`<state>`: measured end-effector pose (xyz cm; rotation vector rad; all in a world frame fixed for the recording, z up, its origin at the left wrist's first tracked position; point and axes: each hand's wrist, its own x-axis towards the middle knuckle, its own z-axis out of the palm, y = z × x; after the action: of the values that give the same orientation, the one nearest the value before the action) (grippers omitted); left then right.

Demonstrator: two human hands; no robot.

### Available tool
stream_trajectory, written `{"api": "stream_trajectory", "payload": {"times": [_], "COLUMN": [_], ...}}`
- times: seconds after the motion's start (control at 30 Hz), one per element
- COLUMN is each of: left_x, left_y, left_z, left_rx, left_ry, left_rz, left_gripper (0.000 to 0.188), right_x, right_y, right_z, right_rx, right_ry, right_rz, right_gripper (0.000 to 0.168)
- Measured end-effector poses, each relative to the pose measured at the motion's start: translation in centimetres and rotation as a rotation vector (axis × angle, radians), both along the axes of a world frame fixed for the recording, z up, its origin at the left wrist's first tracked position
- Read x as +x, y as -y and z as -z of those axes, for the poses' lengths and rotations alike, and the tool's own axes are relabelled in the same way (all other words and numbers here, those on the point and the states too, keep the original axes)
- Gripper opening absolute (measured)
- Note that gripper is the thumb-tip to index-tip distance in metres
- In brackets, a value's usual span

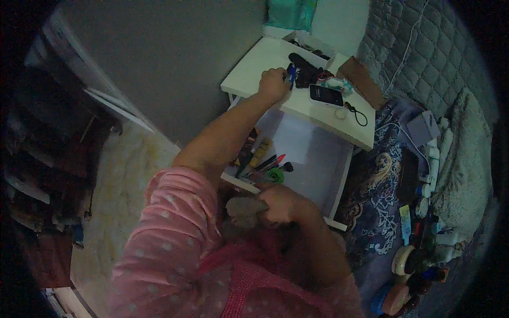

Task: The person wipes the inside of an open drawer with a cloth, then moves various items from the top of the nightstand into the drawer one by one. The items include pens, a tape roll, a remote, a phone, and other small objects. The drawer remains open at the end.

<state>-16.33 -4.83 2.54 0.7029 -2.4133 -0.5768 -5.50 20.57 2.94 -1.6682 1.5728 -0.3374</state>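
Note:
On the white tabletop, my left hand (pixel 274 84) has its fingers closed around a small item with blue parts (pixel 292 75), perhaps pens. Just right of it lie a black elongated item (pixel 301 61), dark tangled things and a phone (pixel 326 95). My right hand (pixel 280 202) is at the front edge of the pulled-out white drawer (pixel 340 190), near a grey fuzzy item (pixel 246 208); whether it grips anything is unclear. Inside the drawer, at its left, are pens, a red-tipped marker (pixel 281 158), a dark brush (pixel 286 167) and a green round item (pixel 275 175).
An open white box (pixel 314 51) of small things stands at the table's back, with a brown box (pixel 361 81) at its right. A patterned cloth (pixel 381 190) bearing bottles and jars lies on the right. A grey wall (pixel 179 59) rises at the left.

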Motion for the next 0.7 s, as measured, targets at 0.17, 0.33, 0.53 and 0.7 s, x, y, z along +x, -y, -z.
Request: {"api": "stream_trajectory", "payload": {"times": [0.17,0.33,0.53,0.7], "left_x": [-2.7,-2.7,-3.6,-3.3], "left_y": [2.2,3.0,2.7,2.3], "left_z": [0.5,-1.5,-0.7,-1.6], "left_rx": [-0.014,0.053,-0.021,0.054], "left_ry": [0.243,0.319,0.339,0.357], "left_rz": [0.019,0.163,0.035,-0.045], "left_gripper": [0.05,0.062,0.055,0.033], "right_x": [0.3,0.3,0.3,0.3], "right_y": [-0.3,-0.5,-0.3,-0.5], "right_z": [-0.4,0.0,-0.3,0.6], "right_rx": [-0.102,-0.1,-0.149,-0.148], "right_ry": [-0.019,-0.036,-0.018,0.0], "right_rz": [-0.017,0.012,0.011,0.019], "right_gripper": [0.036,0.036,0.036,0.037]}}
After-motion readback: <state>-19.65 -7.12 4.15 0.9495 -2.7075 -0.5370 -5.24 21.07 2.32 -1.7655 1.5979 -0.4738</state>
